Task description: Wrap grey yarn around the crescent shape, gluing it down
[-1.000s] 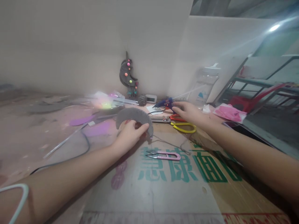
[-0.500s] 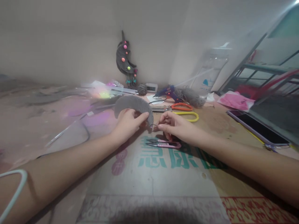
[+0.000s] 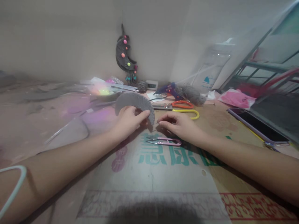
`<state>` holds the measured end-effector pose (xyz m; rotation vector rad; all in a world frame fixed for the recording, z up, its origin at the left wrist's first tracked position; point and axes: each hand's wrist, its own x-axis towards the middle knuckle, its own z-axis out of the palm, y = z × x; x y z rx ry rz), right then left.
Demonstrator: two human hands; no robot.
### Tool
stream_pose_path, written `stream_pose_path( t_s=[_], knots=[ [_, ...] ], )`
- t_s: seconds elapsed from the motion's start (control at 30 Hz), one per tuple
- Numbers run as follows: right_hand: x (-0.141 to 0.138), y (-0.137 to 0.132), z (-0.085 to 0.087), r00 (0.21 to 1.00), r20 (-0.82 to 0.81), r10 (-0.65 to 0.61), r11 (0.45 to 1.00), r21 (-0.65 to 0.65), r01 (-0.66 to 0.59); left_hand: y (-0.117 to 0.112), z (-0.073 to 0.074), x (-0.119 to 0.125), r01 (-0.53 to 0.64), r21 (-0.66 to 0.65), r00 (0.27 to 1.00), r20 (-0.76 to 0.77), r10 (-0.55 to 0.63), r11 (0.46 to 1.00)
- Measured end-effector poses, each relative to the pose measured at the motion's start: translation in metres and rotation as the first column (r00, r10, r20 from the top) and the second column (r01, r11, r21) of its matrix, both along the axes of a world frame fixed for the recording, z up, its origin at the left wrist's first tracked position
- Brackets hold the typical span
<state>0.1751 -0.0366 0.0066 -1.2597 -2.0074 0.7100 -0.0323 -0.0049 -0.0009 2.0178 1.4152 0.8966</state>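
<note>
My left hand [image 3: 133, 119] is closed on a grey crescent [image 3: 132, 100], thumb on its face near the right end and fingers behind it. Fine ridges, like wound yarn, run along the crescent's outer edge. Just right of its lower tip, my right hand [image 3: 177, 124] has thumb and forefinger pinched close together; what they hold, if anything, is too small to make out. Below the two hands, pink thread snips [image 3: 167, 142] lie on the printed cardboard [image 3: 149, 179], blades pointing left.
Behind my hands lie scissors with orange and yellow handles [image 3: 184, 105], a glue gun [image 3: 169, 89], grey yarn [image 3: 192, 95] and a small white digital display [image 3: 152, 85]. A beaded grey crescent [image 3: 123, 56] hangs on the wall. A phone [image 3: 259, 126] lies right, a clear bottle [image 3: 210, 70] behind.
The dark strand that showed between the crescent's tip and my right fingers is no longer distinct. My left hand keeps its grip on the crescent. The whole view has shifted slightly.
</note>
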Motion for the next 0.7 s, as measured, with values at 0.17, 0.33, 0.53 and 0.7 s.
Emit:
stream_pose_path(
  t_s=[0.17,0.33,0.53,0.7],
  knots=[
    [0.0011,0.0016,-0.0023,1.0,-0.022,0.009,1.0,-0.013,-0.009,-0.0026,0.0042,0.0016,0.05,-0.034,0.999,0.022,-0.05,0.998],
    [0.0008,0.0003,-0.0003,1.0,-0.017,0.0,1.0,0.008,0.001,-0.0033,0.0045,0.0017,0.062,-0.064,0.997,0.041,-0.06,0.996],
    [0.0012,-0.0012,0.0004,1.0,-0.011,-0.002,0.999,0.032,0.002,-0.0032,0.0025,0.0011,0.071,-0.099,0.996,0.067,-0.064,0.993],
    [0.0027,0.0011,-0.0001,0.996,0.089,0.007,0.998,0.069,-0.013,-0.0037,0.0022,0.0008,0.126,-0.122,0.983,0.146,-0.108,0.985]
  ],
)
